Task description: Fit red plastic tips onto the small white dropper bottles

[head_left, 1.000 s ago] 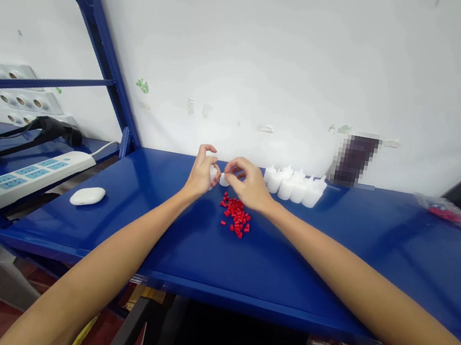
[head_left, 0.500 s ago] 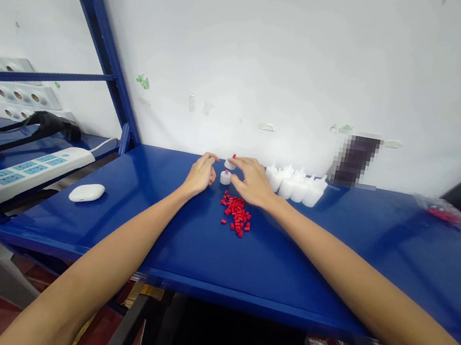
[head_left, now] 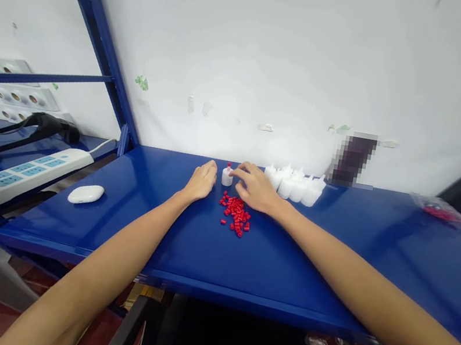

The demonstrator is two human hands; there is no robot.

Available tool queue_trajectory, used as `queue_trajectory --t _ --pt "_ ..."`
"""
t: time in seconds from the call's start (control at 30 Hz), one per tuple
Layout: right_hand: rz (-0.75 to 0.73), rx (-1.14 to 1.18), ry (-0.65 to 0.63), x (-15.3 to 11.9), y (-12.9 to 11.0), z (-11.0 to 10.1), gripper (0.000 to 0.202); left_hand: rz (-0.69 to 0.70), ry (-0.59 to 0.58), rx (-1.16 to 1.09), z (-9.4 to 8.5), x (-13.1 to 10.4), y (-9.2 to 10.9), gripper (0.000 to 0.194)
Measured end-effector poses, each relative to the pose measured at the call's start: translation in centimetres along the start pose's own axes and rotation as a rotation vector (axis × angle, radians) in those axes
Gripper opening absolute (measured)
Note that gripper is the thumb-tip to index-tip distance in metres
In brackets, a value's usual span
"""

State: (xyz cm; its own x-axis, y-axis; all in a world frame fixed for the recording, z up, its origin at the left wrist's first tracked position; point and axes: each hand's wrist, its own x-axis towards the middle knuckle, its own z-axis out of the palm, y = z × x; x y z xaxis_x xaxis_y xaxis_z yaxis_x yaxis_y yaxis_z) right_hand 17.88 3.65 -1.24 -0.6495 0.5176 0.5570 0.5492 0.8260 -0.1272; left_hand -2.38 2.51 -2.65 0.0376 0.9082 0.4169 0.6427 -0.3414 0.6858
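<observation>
A small white squeeze bottle [head_left: 226, 178] with a red cap [head_left: 229, 165] on its tip stands upright between my hands. My right hand [head_left: 253, 187] is just right of it, thumb and index finger apart, a fingertip at the bottle's side. My left hand [head_left: 202, 181] rests to the bottle's left with curled fingers; whatever may be inside them is hidden. Loose red caps [head_left: 238, 212] lie in a small pile in front of the bottle. To the right of my right hand, several white bottles [head_left: 296, 188] with bare pointed tips stand grouped together.
The blue tabletop [head_left: 182, 247] meets a white wall at the back. A white oval case [head_left: 86, 194] lies at the left, near a power strip [head_left: 32, 169] and a black strap [head_left: 20, 134]. A clear bag with red pieces [head_left: 440, 210] sits at the far right.
My right hand has lowered and let go of the upper white bottle it held. Only one capped bottle now shows between the hands. My left fingers have curled in more.
</observation>
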Motion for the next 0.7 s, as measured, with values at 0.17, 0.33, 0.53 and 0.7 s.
queue_trajectory --t 0.17,0.33,0.53,0.7 --pt "-0.146 0.161 -0.244 0.4 0.8 -0.3 0.031 -0.065 -0.001 -0.070 0.1 0.1 -0.3 0.019" --pt "-0.180 0.096 -0.376 1.1 1.0 0.3 0.032 0.083 0.069 0.009 -0.3 0.1 0.0 0.030" --pt "-0.123 0.105 -0.327 1.3 0.8 0.8 0.019 -0.011 0.002 -0.119 -0.7 0.3 0.5 0.035" --pt "0.169 0.475 0.020 1.5 0.0 0.8 0.012 -0.061 -0.086 -0.255 -0.2 0.2 0.9 0.038"
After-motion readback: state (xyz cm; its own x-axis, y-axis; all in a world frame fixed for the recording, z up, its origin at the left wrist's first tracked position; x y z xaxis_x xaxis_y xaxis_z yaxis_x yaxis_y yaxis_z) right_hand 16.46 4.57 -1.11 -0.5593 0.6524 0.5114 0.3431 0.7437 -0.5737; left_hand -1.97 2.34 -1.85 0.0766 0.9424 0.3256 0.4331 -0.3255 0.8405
